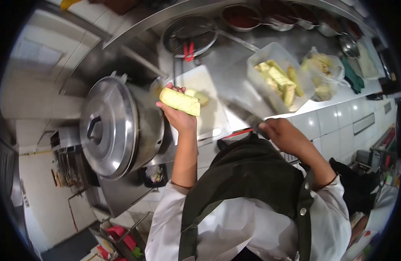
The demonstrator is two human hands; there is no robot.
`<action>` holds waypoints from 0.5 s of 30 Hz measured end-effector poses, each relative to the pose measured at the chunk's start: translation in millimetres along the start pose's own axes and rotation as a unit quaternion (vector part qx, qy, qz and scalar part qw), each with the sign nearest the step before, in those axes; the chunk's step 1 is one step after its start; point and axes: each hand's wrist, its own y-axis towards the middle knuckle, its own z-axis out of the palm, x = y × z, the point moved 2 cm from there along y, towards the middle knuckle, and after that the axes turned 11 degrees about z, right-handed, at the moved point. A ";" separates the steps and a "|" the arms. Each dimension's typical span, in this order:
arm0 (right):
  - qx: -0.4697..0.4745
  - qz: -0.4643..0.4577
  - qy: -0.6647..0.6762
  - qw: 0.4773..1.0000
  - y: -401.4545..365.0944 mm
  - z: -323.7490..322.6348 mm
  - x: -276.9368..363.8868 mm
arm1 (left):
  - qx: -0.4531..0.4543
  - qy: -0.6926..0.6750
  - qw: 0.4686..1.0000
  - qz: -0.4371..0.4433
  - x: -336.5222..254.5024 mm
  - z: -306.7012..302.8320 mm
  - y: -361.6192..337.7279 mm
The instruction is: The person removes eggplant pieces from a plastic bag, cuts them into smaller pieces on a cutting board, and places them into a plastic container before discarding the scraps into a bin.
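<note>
Yellow piece (178,102) (left hand (181,118)): lengthwise slant, down-right.

Across my left hand (186,120) I hold a thick, pale yellow, oblong piece of produce (180,101), thin darker lines marking its surface, its length slanting down toward the view's right. My right hand (280,132) grips a broad, greyish metal-bladed knife (245,115), blurred, its blade angled toward the piece but apart from it.
</note>
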 end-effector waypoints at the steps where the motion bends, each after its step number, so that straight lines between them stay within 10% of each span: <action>1: -0.030 0.052 0.046 0.997 -7.3 -20.7 -9.9 | -0.012 -0.036 0.998 -0.048 10.3 25.3 -4.7; 10: -0.220 0.171 0.388 0.879 -47.2 -88.2 -114.7 | -0.029 -0.189 0.897 -0.399 122.8 169.0 -80.3; 15: -0.231 0.224 0.396 0.860 -43.1 -99.3 -139.8 | 0.060 -0.071 0.915 -0.393 150.3 164.2 -97.7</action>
